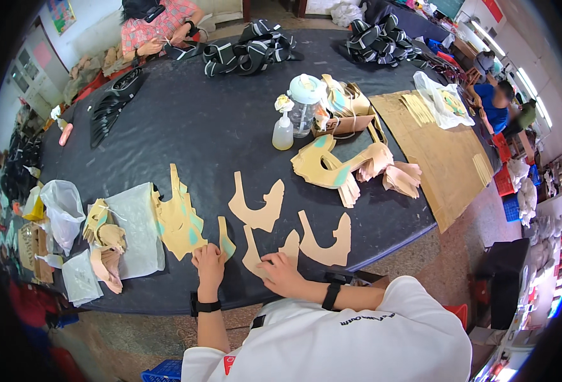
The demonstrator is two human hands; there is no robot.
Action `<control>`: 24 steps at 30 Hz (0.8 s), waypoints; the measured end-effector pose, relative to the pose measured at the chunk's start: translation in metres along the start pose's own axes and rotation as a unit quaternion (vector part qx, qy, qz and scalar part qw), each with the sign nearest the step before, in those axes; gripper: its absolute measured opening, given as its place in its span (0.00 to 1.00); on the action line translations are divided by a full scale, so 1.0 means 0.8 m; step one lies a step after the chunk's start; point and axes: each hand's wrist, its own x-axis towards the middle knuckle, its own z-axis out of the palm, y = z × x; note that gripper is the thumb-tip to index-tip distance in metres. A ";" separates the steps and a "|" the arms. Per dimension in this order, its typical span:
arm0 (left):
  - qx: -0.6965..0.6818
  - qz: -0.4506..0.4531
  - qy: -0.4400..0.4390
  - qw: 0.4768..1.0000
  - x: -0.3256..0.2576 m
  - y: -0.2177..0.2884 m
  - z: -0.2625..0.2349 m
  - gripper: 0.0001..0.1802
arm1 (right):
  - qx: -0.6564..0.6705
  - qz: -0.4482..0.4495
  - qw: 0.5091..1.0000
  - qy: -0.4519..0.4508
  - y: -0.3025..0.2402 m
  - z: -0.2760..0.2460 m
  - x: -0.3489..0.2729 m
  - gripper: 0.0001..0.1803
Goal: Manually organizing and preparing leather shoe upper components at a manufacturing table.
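Note:
Several flat tan cut-out pieces with curved notches lie near the table's front edge. My right hand (280, 272) rests on one notched piece (250, 256), its fingers apart and pressing down on it. To its left, my left hand (209, 262) has its fingers curled down at a narrow tan piece (224, 230) with a green patch; the fingertips are partly hidden. A fanned stack of tan pieces with green patches (177, 219) lies just beyond that hand. Two more notched pieces, one farther off (260, 207) and one at the right (332, 245), lie flat.
Bundled pieces (106, 239) and clear plastic bags (63, 210) are at the left. A pump bottle (282, 134), a lidded jug (305, 99), a filled carton (341, 125) and layered pieces (322, 162) stand beyond my right hand. Cardboard (434, 153) covers the right side. Another person (160, 28) works across the table.

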 end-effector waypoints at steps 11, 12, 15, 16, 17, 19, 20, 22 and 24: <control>-0.853 -0.034 -0.097 0.511 -0.017 0.086 -0.093 0.26 | 0.682 0.221 0.672 -0.186 -0.038 -0.014 0.036 0.20; -0.831 -0.062 -0.104 0.543 -0.024 0.087 -0.089 0.26 | 0.706 0.206 0.663 -0.140 -0.051 -0.024 0.041 0.22; -0.801 -0.088 -0.098 0.584 -0.040 0.079 -0.068 0.27 | 0.674 0.202 0.707 -0.065 -0.056 -0.032 0.053 0.19; -0.795 -0.154 -0.068 0.583 -0.043 0.074 -0.060 0.24 | 0.662 0.220 0.715 -0.046 -0.055 -0.036 0.053 0.17; -0.784 -0.218 -0.038 0.580 -0.044 0.070 -0.054 0.21 | 0.649 0.238 0.722 -0.027 -0.054 -0.040 0.056 0.16; -0.753 -0.250 0.004 0.609 -0.054 0.065 -0.049 0.17 | 0.612 0.229 0.756 -0.036 -0.050 -0.042 0.058 0.17; -0.712 -0.258 0.033 0.652 -0.055 0.063 -0.047 0.17 | 0.557 0.257 0.787 -0.063 -0.043 -0.041 0.059 0.17; -0.701 -0.262 0.053 0.661 -0.063 0.049 -0.039 0.17 | 0.462 0.239 0.850 -0.084 -0.022 -0.017 0.053 0.19; -0.750 -0.280 0.086 0.593 -0.073 0.016 -0.019 0.16 | 0.427 0.206 0.873 -0.110 -0.018 -0.009 0.061 0.20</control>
